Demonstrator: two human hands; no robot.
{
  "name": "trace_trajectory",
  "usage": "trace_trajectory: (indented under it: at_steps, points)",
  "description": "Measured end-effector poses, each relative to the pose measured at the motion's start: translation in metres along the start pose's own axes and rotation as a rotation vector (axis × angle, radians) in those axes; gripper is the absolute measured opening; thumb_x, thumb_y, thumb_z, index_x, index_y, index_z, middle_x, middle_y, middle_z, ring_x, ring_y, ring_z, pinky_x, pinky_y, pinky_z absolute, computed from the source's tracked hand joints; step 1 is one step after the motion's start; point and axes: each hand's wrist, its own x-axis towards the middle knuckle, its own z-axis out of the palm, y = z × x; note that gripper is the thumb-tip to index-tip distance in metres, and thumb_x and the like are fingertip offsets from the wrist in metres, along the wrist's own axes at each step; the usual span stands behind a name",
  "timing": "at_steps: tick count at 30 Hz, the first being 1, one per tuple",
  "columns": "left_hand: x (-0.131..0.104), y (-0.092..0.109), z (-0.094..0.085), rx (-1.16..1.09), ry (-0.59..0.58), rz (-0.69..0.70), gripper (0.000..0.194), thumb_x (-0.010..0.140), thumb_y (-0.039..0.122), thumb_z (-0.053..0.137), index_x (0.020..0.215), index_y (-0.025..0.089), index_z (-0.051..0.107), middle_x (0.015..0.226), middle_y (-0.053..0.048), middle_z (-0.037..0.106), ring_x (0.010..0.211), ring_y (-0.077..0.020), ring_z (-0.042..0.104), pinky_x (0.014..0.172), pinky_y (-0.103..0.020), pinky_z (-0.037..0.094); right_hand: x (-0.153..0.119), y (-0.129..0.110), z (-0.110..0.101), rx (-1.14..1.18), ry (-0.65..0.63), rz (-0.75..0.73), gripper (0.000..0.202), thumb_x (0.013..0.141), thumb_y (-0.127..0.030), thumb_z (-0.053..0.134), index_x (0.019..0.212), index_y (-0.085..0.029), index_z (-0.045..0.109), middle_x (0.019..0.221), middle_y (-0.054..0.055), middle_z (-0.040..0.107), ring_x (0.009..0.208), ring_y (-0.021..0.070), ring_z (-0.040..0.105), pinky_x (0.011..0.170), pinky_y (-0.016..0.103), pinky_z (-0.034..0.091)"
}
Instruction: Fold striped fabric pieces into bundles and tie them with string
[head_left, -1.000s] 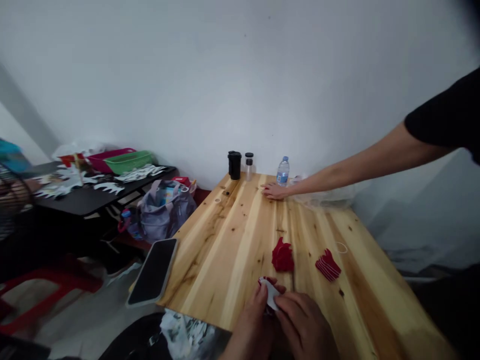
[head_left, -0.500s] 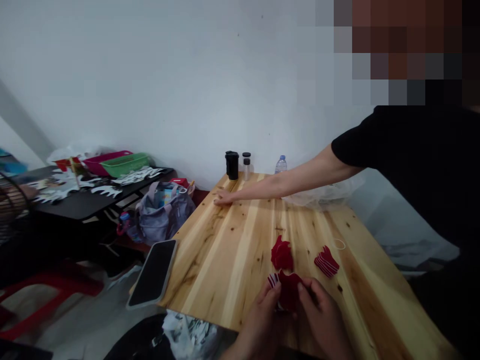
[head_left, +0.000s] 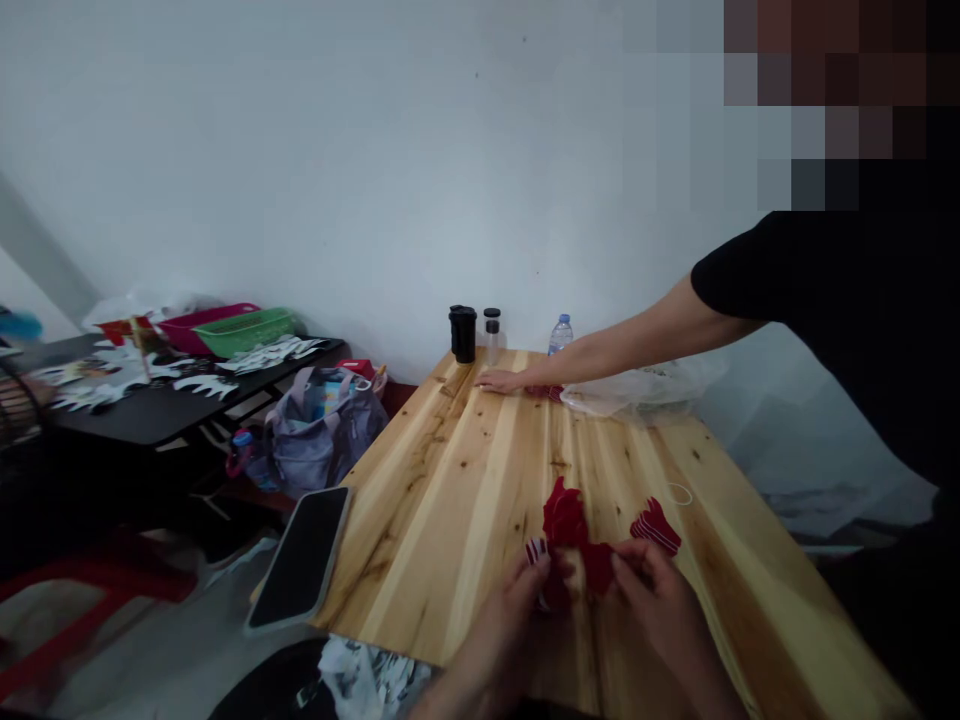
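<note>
Over the near part of the wooden table [head_left: 442,510], my left hand [head_left: 514,595] is closed on a small stack of red cut-out pieces [head_left: 537,550] with pale edges. My right hand [head_left: 660,590] pinches a single red cut-out piece [head_left: 598,568] by its right side, just apart from that stack. A loose pile of red cut-outs [head_left: 564,512] with jagged tips lies right beyond my hands. Behind my right fingers rests a fanned stack of red cut-outs [head_left: 657,526] with white edges. The pieces' material is hard to make out.
A person's arm [head_left: 630,345] reaches across the table's far end. Black tumbler [head_left: 463,335], small jar [head_left: 492,338], water bottle [head_left: 560,335] and clear plastic bag [head_left: 637,390] stand there. A phone [head_left: 301,555] lies at the left edge; a white ring [head_left: 680,494] lies right.
My right hand has moved right, drawing one red piece away from the stack in my left hand. The other person's hand has shifted right along the table's far end.
</note>
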Motion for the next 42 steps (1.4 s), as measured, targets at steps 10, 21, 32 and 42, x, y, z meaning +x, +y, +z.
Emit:
trace_trajectory:
  at_steps: [10, 21, 32, 42]
  points:
    - [0.079, 0.079, -0.019, 0.528, -0.084, 0.053, 0.041, 0.074, 0.056, 0.067, 0.088, 0.019, 0.056, 0.068, 0.003, 0.052, 0.061, -0.0119, 0.051, 0.054, -0.022, 0.035, 0.020, -0.013, 0.034, 0.466, 0.071, 0.411, 0.032, 0.060, -0.026, 0.078, 0.080, -0.022, 0.052, 0.073, 0.000, 0.069, 0.077, 0.0174, 0.073, 0.061, 0.022, 0.057]
    - [0.098, 0.098, -0.015, 0.879, -0.405, -0.124, 0.039, 0.072, 0.055, 0.067, 0.081, 0.017, 0.063, 0.065, 0.001, 0.055, 0.060, -0.0136, 0.049, 0.054, -0.025, 0.036, 0.035, -0.003, 0.057, 0.062, 0.097, 0.419, 0.018, 0.070, -0.021, 0.064, 0.078, -0.023, 0.048, 0.056, -0.001, 0.066, 0.052, 0.0204, 0.068, 0.043, 0.025, 0.048]
    - [0.105, 0.104, -0.015, 0.950, -0.477, -0.152, 0.036, 0.073, 0.054, 0.066, 0.077, 0.018, 0.064, 0.062, 0.001, 0.057, 0.057, -0.0134, 0.050, 0.053, -0.025, 0.039, 0.012, -0.012, 0.031, -0.674, 0.108, -0.297, 0.032, 0.077, -0.039, 0.070, 0.100, -0.023, 0.054, 0.104, 0.008, 0.065, 0.098, 0.0319, 0.062, 0.081, 0.044, 0.046]
    - [0.109, 0.104, -0.015, 0.857, -0.451, -0.215, 0.033, 0.075, 0.050, 0.069, 0.081, 0.017, 0.068, 0.066, 0.000, 0.060, 0.060, -0.0143, 0.054, 0.052, -0.024, 0.040, 0.032, 0.005, 0.040, -0.954, -0.057, -0.626, 0.018, 0.084, -0.023, 0.065, 0.096, -0.021, 0.052, 0.091, 0.006, 0.063, 0.086, 0.0276, 0.061, 0.074, 0.041, 0.047]
